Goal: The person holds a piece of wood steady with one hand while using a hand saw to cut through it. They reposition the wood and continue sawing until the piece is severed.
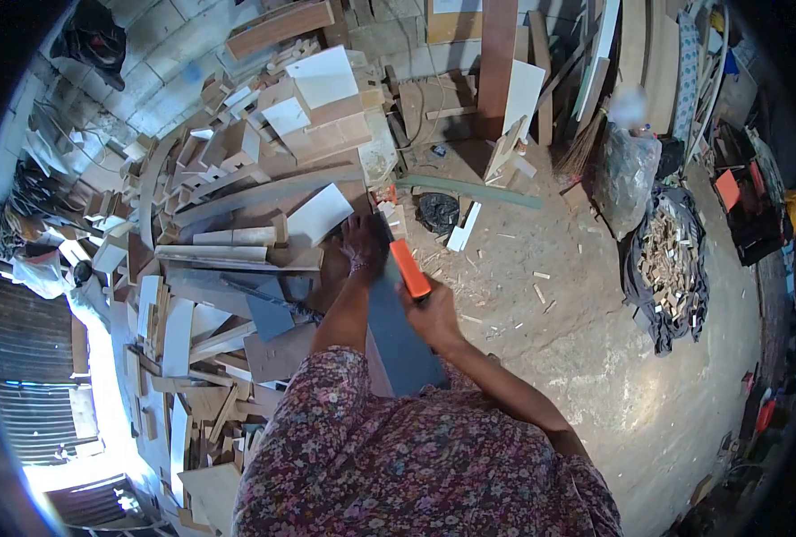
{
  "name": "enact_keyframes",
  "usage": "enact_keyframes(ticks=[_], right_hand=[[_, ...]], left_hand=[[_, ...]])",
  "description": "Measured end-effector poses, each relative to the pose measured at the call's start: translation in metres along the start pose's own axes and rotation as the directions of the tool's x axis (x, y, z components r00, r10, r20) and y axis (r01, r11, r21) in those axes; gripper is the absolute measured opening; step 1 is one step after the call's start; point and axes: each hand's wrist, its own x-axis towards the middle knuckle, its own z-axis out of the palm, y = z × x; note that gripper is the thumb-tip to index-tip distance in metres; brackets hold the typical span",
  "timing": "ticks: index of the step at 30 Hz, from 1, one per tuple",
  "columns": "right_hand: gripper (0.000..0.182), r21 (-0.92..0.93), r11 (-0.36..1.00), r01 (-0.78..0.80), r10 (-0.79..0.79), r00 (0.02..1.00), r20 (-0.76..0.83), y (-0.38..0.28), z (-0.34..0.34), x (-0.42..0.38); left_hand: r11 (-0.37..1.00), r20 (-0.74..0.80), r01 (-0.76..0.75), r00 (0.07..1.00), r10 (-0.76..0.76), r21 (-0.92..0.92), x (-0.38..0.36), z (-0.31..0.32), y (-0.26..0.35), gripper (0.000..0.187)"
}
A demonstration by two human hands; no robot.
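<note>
My right hand (432, 315) is closed around the black end of an orange block-shaped tool (408, 267); its exact kind does not show. The tool lies over the right edge of a long blue-grey board (400, 336), which runs from my body away from me. My left hand (360, 242) rests beside the board's far left part, its fingers stretched forward and apart over a brown surface. A white board piece (321, 215) lies just past the left fingertips. The contact under my left palm is hidden.
Piled wood offcuts (228, 170) fill the left side. A black bag (437, 212) and a green strip (474, 191) lie ahead on the floor. At right stand a clear plastic bag (626, 179) and a dark sack of wood scraps (671, 259). Tall planks (498, 72) lean on the wall.
</note>
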Motion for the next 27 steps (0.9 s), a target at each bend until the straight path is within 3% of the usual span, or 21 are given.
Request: enact_keyframes(ticks=[4,10,15,18,20,23,25,27], right_hand=[[0.026,0.013,1.0,0.002,-0.001,0.998,-0.061,0.006,-0.002,0.0],[0.031,-0.039,0.998,-0.042,0.042,0.999,-0.018,-0.004,-0.007,-0.011],[0.03,-0.113,0.992,0.052,-0.053,0.998,-0.013,-0.022,-0.012,-0.032],[0.029,-0.146,0.985,0.087,-0.095,0.994,-0.05,-0.015,-0.01,-0.035],[0.028,-0.033,0.998,0.055,-0.057,0.997,-0.053,-0.017,-0.014,-0.036],[0.028,-0.027,0.998,-0.052,0.052,0.999,0.014,-0.019,-0.015,-0.037],[0.03,-0.113,0.992,0.053,-0.059,0.997,-0.05,-0.019,-0.011,-0.037],[0.029,-0.142,0.99,0.02,-0.026,0.999,-0.036,-0.015,-0.005,-0.032]], left_hand=[[1.0,0.009,-0.004,1.0,0.004,0.009,0.003,0.004,-0.003,0.037],[0.997,-0.005,-0.074,0.997,0.074,-0.008,0.008,0.012,-0.006,0.037],[0.997,0.01,-0.081,0.997,0.081,-0.019,0.012,0.024,-0.013,0.036],[0.994,-0.048,-0.099,0.994,0.097,-0.053,0.012,0.031,-0.016,0.036],[0.986,-0.146,-0.158,0.978,0.149,-0.055,0.014,0.035,-0.02,0.033],[0.992,-0.091,-0.12,0.989,0.116,-0.045,0.01,0.035,-0.022,0.032],[0.991,-0.078,-0.134,0.988,0.131,-0.029,0.007,0.025,-0.015,0.032],[0.989,-0.065,-0.144,0.988,0.143,-0.014,0.005,0.014,-0.009,0.033]])
